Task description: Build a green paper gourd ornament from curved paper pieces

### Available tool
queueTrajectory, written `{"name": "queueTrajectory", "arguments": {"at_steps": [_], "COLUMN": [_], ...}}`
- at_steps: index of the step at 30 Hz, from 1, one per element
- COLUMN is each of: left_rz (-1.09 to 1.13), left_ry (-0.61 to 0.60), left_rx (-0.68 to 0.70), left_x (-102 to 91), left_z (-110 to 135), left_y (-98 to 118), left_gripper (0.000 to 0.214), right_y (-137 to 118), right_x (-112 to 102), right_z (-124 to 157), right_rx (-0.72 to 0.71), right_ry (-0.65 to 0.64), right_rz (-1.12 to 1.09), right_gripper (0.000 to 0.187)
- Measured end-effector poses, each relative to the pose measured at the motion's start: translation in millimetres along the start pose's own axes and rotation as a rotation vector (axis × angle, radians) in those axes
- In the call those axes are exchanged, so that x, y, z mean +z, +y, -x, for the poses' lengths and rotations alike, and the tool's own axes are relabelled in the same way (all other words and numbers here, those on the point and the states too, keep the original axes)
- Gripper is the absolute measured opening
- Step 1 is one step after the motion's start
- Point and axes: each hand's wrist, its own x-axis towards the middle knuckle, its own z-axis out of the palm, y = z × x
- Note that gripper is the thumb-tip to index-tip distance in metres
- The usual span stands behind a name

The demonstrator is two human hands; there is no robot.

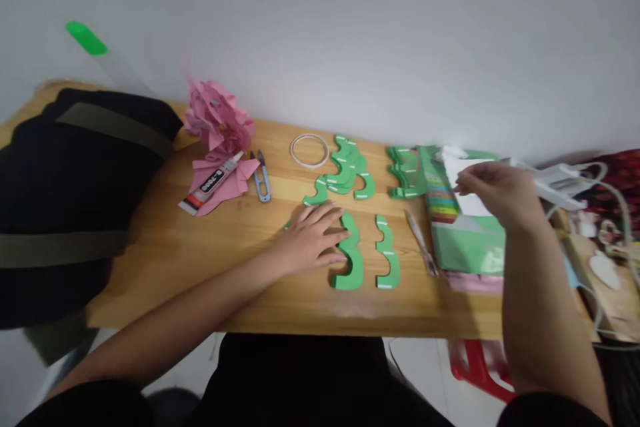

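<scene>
My left hand lies flat on the wooden table, fingers stretched out and resting on the upper edge of a wavy green paper cut-out. A second wavy green cut-out lies just right of it. My right hand hovers over a pack of coloured paper at the right, fingers curled in a pinch near a white sheet; what they hold I cannot make out. More green cut-outs lie in a pile and a stack behind.
A black bag covers the table's left end. A pink paper flower, a glue tube, small snips, a tape ring and scissors lie about. White cables and clutter sit at the right; wall behind.
</scene>
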Motion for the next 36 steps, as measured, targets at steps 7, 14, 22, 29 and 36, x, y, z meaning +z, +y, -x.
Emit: {"name": "queueTrajectory", "arguments": {"at_steps": [7, 14, 22, 29, 36], "left_rz": [-0.029, 0.049, 0.087, -0.001, -0.038], "left_ry": [0.054, 0.085, 0.015, 0.055, 0.026], "left_rx": [0.027, -0.027, -0.079, -0.107, -0.042], "left_x": [4.3, -7.0, -2.7, -9.0, 20.9], "left_z": [0.9, -5.2, -25.7, -8.7, -15.0], "left_y": [-2.8, 6.6, 17.5, 54.1, 113.1], "left_gripper": [0.039, 0.036, 0.041, 0.037, 0.021], "right_y": [43.9, 55.2, 7.6, -5.3, 17.6], "right_x": [-37.9, -41.1, 3.1, 84.9, 96.6], "right_z": [-41.3, -35.3, 42.5, 139.6, 191.5], "right_rx": [0.181, 0.115, -0.162, -0.320, -0.144], "right_ry": [0.120, 0.162, 0.034, -0.066, 0.171], "right_rz": [0.284, 0.384, 0.294, 0.015, -0.267], "right_gripper": [0.006, 0.007, 0.015, 0.018, 0.020]}}
